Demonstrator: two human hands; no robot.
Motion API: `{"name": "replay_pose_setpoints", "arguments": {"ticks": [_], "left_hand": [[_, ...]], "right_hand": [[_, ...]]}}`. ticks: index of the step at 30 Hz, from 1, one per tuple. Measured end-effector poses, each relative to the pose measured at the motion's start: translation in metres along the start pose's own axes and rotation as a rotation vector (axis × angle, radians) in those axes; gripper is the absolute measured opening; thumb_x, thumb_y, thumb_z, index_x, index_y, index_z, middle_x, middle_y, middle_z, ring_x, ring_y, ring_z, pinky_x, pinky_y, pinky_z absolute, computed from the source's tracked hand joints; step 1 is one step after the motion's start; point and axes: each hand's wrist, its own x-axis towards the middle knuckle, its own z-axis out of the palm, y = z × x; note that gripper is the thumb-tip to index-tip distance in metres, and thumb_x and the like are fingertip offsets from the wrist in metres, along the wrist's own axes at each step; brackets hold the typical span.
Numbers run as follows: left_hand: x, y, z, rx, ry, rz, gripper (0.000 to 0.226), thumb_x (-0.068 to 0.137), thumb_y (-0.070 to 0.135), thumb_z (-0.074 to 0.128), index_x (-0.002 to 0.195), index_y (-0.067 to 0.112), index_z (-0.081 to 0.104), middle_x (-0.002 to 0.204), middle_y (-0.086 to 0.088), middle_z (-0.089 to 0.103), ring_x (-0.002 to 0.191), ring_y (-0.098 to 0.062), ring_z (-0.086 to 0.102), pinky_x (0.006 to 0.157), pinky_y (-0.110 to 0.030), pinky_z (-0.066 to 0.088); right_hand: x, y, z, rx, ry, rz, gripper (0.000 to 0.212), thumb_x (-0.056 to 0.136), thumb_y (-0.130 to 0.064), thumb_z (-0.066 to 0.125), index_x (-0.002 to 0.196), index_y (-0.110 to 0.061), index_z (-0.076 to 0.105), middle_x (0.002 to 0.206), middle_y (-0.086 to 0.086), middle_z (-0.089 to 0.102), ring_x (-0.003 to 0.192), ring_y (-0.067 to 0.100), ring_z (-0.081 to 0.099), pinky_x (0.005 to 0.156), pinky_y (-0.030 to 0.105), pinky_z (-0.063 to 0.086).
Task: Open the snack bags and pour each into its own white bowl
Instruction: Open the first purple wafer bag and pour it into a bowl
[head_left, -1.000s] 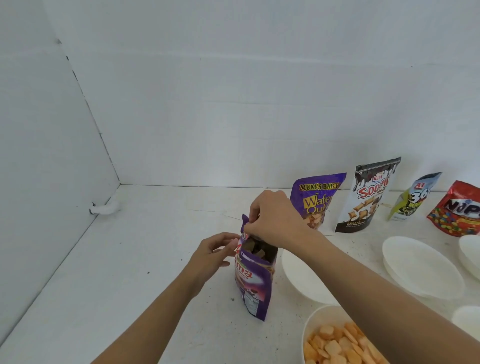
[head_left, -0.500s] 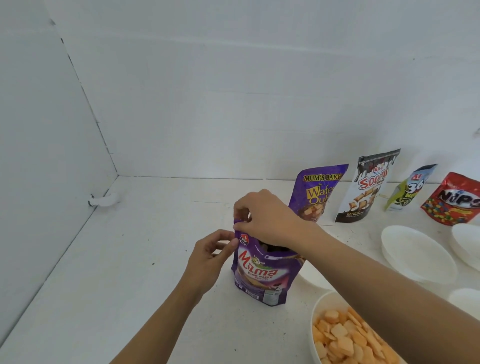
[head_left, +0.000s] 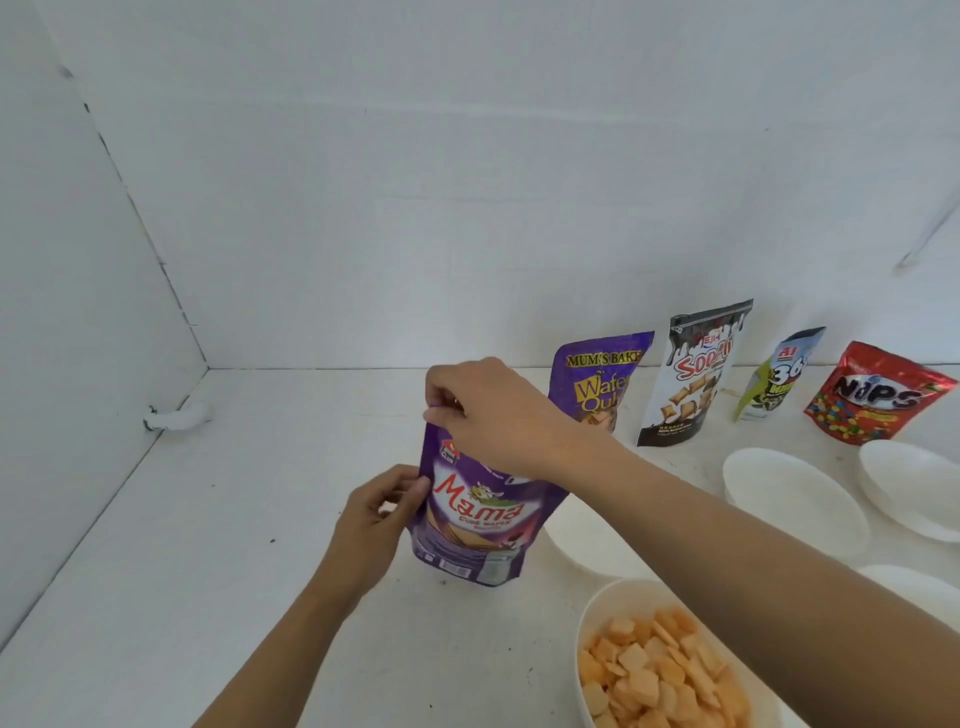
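Fingers (head_left: 441, 410) of the right hand (head_left: 493, 415) pinch shut on the top edge of the purple Mama bag (head_left: 478, 514), which stands upright on the white surface (head_left: 234, 519). The left hand (head_left: 374, 514) closes its fingers on the bag's left side edge, steadying it. The step in hand looks like opening this bag, or readying it to tip. Whether its mouth is already open I cannot tell. Next comes a lift and tilt over the empty white bowl (head_left: 582, 545) just beside it, behind the right forearm. One bowl of orange crackers (head_left: 660, 675) is already filled, nearer the camera.
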Motion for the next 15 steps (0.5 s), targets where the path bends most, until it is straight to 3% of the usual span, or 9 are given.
{"name": "replay_pose_setpoints", "arguments": {"ticks": [3, 7, 11, 15], "left_hand": [[0.004, 0.019, 0.002, 0.005, 0.065, 0.08, 0.025, 0.093, 0.03, 0.05, 0.104, 0.017, 0.069, 0.095, 0.007, 0.075, 0.092, -0.011, 0.071, 0.074, -0.031, 0.061], [0.006, 0.035, 0.014, 0.071, 0.128, 0.122, 0.018, 0.096, 0.039, 0.057, 0.1, 0.029, 0.072, 0.099, 0.005, 0.075, 0.096, -0.02, 0.07, 0.083, -0.057, 0.055], [0.004, 0.06, 0.053, 0.062, 0.147, 0.132, 0.015, 0.094, 0.033, 0.057, 0.095, 0.035, 0.072, 0.098, 0.006, 0.076, 0.096, -0.018, 0.071, 0.082, -0.052, 0.058], [0.006, 0.085, 0.1, 0.063, 0.192, 0.171, 0.017, 0.095, 0.026, 0.056, 0.095, 0.025, 0.073, 0.093, 0.007, 0.076, 0.09, -0.014, 0.072, 0.072, -0.029, 0.058]], "right_hand": [[-0.002, 0.002, -0.025, 0.092, 0.05, -0.021, 0.016, 0.099, -0.021, 0.058, 0.084, -0.014, 0.057, 0.068, -0.01, 0.051, 0.063, 0.007, 0.048, 0.057, 0.024, 0.033], [-0.019, 0.016, -0.06, 0.166, 0.147, -0.069, 0.015, 0.098, -0.021, 0.059, 0.088, -0.011, 0.06, 0.077, -0.002, 0.063, 0.072, 0.013, 0.057, 0.061, 0.025, 0.042], [-0.043, 0.042, -0.09, 0.198, 0.217, -0.11, 0.013, 0.099, -0.022, 0.059, 0.093, -0.01, 0.061, 0.084, 0.003, 0.067, 0.078, 0.018, 0.061, 0.07, 0.034, 0.052], [-0.074, 0.073, -0.123, 0.216, 0.232, -0.12, 0.013, 0.101, -0.023, 0.056, 0.101, -0.01, 0.058, 0.093, 0.004, 0.068, 0.086, 0.019, 0.063, 0.076, 0.041, 0.057]]}}
